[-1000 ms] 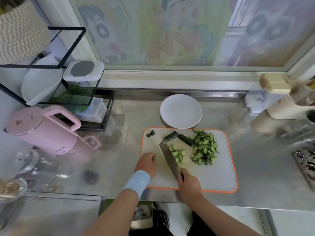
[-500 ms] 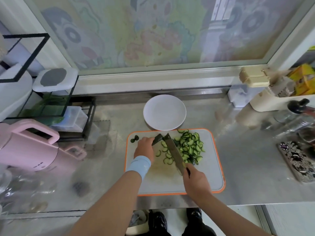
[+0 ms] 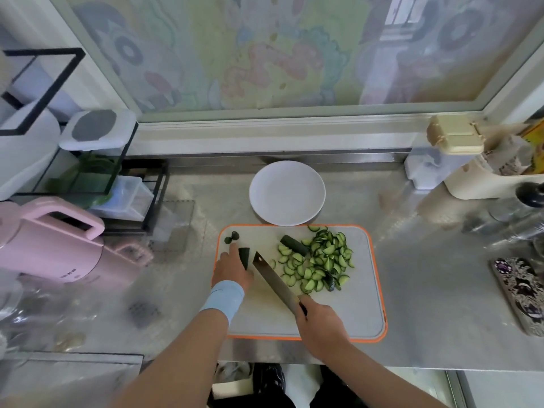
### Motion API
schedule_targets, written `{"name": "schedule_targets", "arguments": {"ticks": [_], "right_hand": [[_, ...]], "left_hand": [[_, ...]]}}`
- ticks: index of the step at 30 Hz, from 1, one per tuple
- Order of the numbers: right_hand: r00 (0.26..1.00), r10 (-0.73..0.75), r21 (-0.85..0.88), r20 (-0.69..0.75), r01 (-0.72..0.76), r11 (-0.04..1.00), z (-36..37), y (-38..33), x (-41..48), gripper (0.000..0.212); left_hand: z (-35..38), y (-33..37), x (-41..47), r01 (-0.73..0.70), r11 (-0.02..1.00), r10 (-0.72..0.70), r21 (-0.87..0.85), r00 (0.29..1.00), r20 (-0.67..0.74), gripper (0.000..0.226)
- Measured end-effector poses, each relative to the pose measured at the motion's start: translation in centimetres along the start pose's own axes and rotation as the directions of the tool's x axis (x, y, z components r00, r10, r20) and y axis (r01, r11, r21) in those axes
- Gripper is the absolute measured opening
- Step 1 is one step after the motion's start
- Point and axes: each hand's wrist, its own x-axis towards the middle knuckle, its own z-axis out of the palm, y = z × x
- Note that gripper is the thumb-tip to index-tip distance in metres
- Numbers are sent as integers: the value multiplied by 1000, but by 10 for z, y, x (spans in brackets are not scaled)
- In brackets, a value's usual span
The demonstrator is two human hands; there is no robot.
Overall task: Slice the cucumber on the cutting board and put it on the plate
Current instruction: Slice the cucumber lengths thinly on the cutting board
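A white cutting board [image 3: 347, 313] with an orange rim lies on the steel counter. A heap of cucumber slices [image 3: 318, 262] covers its upper right, with an uncut dark piece [image 3: 293, 244] at the heap's left edge. My left hand [image 3: 231, 267] holds another cucumber piece [image 3: 244, 257] at the board's left side, index finger pointing up. My right hand [image 3: 319, 320] grips the handle of a cleaver [image 3: 275, 281], whose blade lies slanted between the held piece and the slices. Two cucumber ends [image 3: 232, 237] sit in the board's top left corner. The white plate [image 3: 287, 192] behind the board holds nothing.
A pink kettle [image 3: 56, 248] and a black wire rack [image 3: 88, 172] with containers stand at the left. Cream and white containers [image 3: 453, 154] and bottles crowd the right back. A patterned phone [image 3: 521, 293] lies at the right. The counter's front edge runs just below the board.
My left hand has drawn one cucumber piece left, away from the slices. The cleaver has shifted left with it, and the loose slices now lie together with the heap.
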Motion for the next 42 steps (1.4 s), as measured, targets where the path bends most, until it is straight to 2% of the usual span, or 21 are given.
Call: {"name": "schedule_targets", "arguments": {"ticks": [2,6,8,10,12,14,16,19,21,24,26,29,34,37,42], "right_hand": [[999,-9,-27,-32,8,1000,2,-3,3,21],[993,20,-85,-113,-30,996,-3,-2,6,17],[992,30,-92,-126,-42,995,-9,-1,8,16],[992,25,-97,-124,-37,995,-12,-2,10,15],[992,12,-117,-128,-27,993,-12,-6,11,16],[991,-7,-121,-134,-10,993,-9,-15,10,15],[990,-38,-112,-137,22,994,-5,-25,8,15],[989,-84,-103,-122,72,992,2,-36,10,16],[991,-94,-94,-91,86,992,7,-40,13,22],[994,-90,-63,-60,86,994,13,-44,19,31],[996,-78,-45,-51,76,996,13,-47,22,32],[996,-80,-36,-44,78,996,13,-50,24,33],[990,-138,-128,-32,133,983,14,-50,25,42],[987,-161,-169,-15,156,973,12,-47,25,44],[982,-185,-202,27,187,961,6,-40,29,44]], "left_hand": [[4,-7,-8,-16,1000,16,4,1000,20,65],[8,-6,-19,-6,995,7,-102,1000,8,52],[5,-9,-21,-41,999,39,-35,998,-53,44],[3,-17,-19,-218,968,227,123,972,-65,60],[2,-27,-13,-450,863,454,228,890,37,77],[-1,-32,-7,-568,764,555,306,821,137,73],[-6,-34,-3,-571,717,567,400,812,141,59],[-10,-40,-2,-469,748,493,469,866,80,38],[-7,-46,-6,-428,800,446,421,893,61,29],[0,-54,-13,-377,907,378,188,925,29,25],[6,-55,-18,-346,936,346,73,938,12,21],[17,-53,-24,-375,927,375,14,927,-20,21],[24,-50,-29,-444,891,432,-96,894,-124,23],[29,-52,-31,-516,852,508,-83,855,-107,25],[33,-50,-32,-528,845,513,-79,844,-153,29]]}}
